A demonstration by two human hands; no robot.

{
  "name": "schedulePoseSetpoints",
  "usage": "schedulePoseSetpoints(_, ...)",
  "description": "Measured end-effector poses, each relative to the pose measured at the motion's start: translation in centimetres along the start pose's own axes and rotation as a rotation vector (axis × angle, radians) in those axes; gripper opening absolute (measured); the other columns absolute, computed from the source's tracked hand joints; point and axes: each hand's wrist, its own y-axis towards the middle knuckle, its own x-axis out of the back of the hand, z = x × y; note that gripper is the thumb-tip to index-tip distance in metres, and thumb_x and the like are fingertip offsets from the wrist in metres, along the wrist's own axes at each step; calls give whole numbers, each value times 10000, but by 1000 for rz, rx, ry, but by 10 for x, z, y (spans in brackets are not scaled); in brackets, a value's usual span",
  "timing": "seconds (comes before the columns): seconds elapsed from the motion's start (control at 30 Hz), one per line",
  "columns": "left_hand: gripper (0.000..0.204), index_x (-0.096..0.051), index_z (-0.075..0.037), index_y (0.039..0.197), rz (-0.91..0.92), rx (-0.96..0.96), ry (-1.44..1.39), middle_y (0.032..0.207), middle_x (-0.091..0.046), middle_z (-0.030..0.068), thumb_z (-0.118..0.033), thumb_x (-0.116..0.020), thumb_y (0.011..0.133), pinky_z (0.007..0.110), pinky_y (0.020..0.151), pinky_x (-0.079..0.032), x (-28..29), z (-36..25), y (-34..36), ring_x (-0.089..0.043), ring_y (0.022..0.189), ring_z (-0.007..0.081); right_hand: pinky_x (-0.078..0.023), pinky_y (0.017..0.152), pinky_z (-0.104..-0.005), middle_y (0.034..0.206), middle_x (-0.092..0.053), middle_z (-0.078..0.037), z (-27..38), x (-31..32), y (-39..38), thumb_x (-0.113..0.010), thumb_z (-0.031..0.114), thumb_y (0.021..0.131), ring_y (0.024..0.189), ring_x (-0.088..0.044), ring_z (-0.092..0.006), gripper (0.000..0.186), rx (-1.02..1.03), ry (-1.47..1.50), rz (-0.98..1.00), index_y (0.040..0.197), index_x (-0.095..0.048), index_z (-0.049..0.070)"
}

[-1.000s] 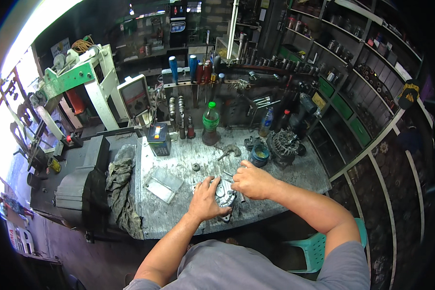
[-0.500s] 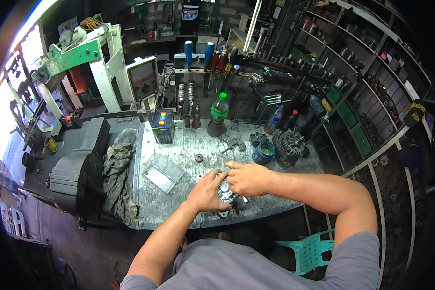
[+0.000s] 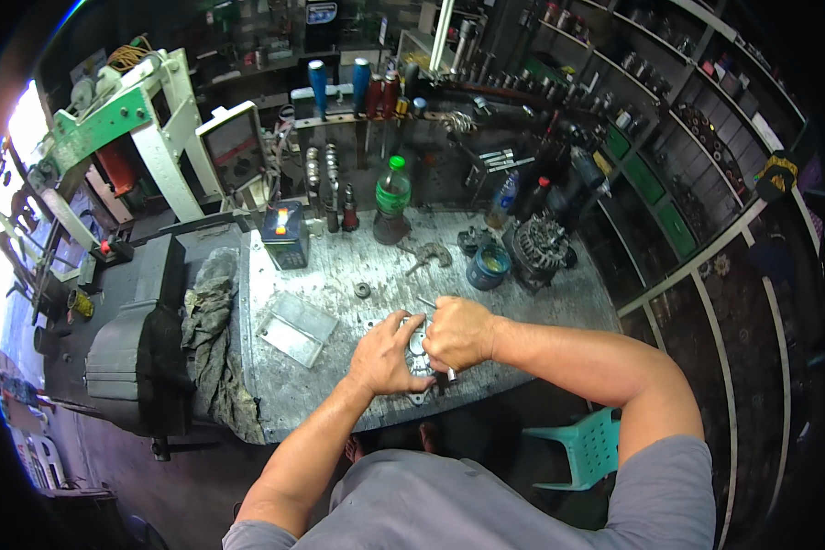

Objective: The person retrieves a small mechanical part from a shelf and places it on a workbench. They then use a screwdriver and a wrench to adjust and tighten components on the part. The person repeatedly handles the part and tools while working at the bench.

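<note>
Head view | left hand [image 3: 382,356] spread flat, steadying metal housing [image 3: 419,353] on workbench [image 3: 339,266] | right hand [image 3: 458,332] fisted around thin tool [image 3: 450,373] | housing likely heavy, rigid, greasy; best gripped by rim.

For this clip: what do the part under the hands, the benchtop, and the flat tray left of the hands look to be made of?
The part under the left hand and right hand looks like bare cast metal: dull silver-grey, though mostly covered. The benchtop seems to be sheet metal, grey, scuffed and stained. The tray looks like clear plastic or glass, as the bench shows through it.
</note>
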Motion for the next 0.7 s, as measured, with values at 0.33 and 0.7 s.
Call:
schedulePoseSetpoints(0.33,1204,-536,-81,1634,94,106,-7,1602,-535,266,-481,-1041,618,526,1171,-545,5,-19,2,-611,1419,471,-507,953,-454,814,-804,-10,9,10,-4,-781,270,840,872,-772,-212,112,-43,-91,111,766,-803,189)
schedulePoseSetpoints(0.7,1205,-521,-48,1645,87,62,154,1708,-428,300,-508,-1038,659,622,1337,-335,0,-25,-1,-387,1607,536,-505,1129,-565,1311,-747,-212,13,-95,-178,-742,148,997,1250,-704,-415,495,-1162,408,-347,1475,-671,41)
